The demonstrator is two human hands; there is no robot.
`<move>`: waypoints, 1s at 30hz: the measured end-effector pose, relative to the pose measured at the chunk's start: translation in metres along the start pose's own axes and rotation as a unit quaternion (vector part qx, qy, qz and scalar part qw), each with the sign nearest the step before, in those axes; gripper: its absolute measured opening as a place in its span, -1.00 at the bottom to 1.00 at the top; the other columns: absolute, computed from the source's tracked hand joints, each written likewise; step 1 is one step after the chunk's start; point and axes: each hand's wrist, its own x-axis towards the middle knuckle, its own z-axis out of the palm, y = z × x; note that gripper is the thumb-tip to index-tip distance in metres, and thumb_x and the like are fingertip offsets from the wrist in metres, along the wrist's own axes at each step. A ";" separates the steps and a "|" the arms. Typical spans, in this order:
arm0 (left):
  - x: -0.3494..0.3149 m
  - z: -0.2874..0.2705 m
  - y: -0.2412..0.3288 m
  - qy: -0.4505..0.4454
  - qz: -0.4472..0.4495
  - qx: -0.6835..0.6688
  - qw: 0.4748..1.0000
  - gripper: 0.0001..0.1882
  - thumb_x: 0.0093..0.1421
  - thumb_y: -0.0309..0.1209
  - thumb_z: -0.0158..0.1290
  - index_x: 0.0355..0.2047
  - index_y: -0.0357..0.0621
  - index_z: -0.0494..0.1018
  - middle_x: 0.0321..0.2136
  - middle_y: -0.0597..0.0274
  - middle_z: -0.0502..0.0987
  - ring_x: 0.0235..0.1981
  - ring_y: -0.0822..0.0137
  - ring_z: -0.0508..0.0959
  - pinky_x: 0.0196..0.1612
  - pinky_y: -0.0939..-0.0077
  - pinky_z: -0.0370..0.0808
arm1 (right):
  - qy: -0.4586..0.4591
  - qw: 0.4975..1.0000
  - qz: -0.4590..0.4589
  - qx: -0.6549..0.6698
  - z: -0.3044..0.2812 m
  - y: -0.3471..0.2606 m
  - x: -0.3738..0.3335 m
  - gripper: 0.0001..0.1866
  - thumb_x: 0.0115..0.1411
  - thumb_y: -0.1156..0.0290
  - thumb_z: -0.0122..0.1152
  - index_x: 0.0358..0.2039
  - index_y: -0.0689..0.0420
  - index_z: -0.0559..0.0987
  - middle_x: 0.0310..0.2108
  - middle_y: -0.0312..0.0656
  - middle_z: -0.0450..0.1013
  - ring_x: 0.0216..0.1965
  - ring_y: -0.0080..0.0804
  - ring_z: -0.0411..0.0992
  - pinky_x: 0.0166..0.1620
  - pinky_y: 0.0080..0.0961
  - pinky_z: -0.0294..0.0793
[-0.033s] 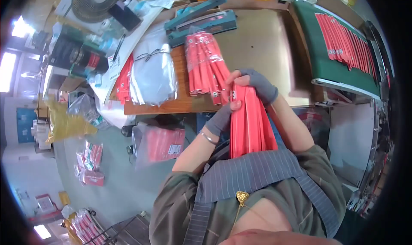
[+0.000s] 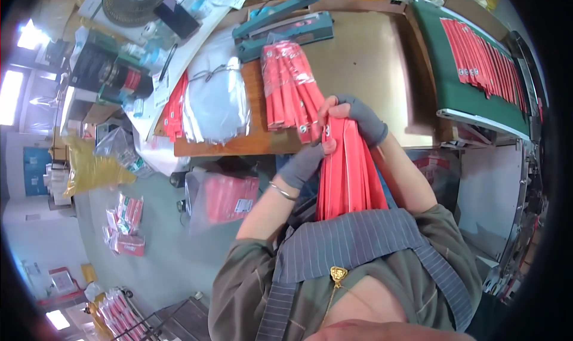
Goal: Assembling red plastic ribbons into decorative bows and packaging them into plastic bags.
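A fanned bundle of long, narrow red packets hangs in front of my apron, its upper end between my hands. My left hand, in a grey fingerless glove, grips the bundle's left edge, thumb on the front. At the top, my right hand, gloved alike, is closed round the bundle with bent fingers. The packets' lower ends rest against the apron. Just beyond my hands, a clear plastic bag of similar red packets lies on the wooden table.
A teal bag sealer stands behind the bagged packets. To their left lies a tied stack of clear bags. Red packets lie in a row on a green conveyor at right. A filled bag is below the table's left part.
My left hand has shifted slightly down and left along the bundle's edge. Both hands keep their hold, and the surrounding scene moves only a little in the view.
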 end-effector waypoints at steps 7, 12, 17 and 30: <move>-0.027 -0.281 0.090 0.276 0.109 0.659 0.691 -0.85 0.08 -0.38 0.10 -0.45 -0.23 0.48 -0.59 0.32 0.48 -0.57 0.49 0.44 -0.43 0.56 0.41 | 0.089 0.996 -0.011 0.006 0.034 0.018 0.015 -0.73 0.01 0.27 0.04 -0.47 0.25 0.47 -0.49 -0.13 0.43 -0.39 -0.34 0.45 -0.18 -0.50 0.42; -0.021 -0.276 0.123 0.262 0.050 0.385 0.884 -0.76 0.20 -0.31 0.02 -0.45 -0.26 0.48 -0.58 0.30 0.48 -0.55 0.49 0.44 -0.40 0.58 0.40 | 0.125 0.992 0.028 -0.015 0.038 0.027 0.022 -0.65 0.02 0.32 0.04 -0.25 0.31 0.49 -0.46 -0.12 0.45 -0.35 -0.36 0.46 -0.21 -0.49 0.46; -0.011 -0.101 0.080 0.281 0.239 0.266 0.891 -0.73 0.26 -0.32 -0.09 -0.48 -0.24 0.45 -0.58 0.30 0.46 -0.53 0.45 0.45 -0.39 0.54 0.38 | 0.128 0.991 0.019 0.015 0.061 0.027 0.035 -0.60 0.01 0.35 0.08 -0.16 0.33 0.47 -0.43 -0.11 0.47 -0.38 -0.38 0.48 -0.25 -0.48 0.48; 0.020 0.064 0.069 -0.007 0.281 0.588 0.759 -0.71 0.19 -0.34 -0.01 -0.61 -0.24 0.34 -0.65 -0.01 0.42 -0.65 0.07 0.42 -0.56 0.31 0.33 | 0.117 0.970 -0.211 -0.033 0.012 0.019 -0.014 -0.70 0.16 0.35 0.03 -0.15 0.23 0.52 -0.16 -0.24 0.45 -0.11 -0.49 0.38 0.04 -0.50 0.34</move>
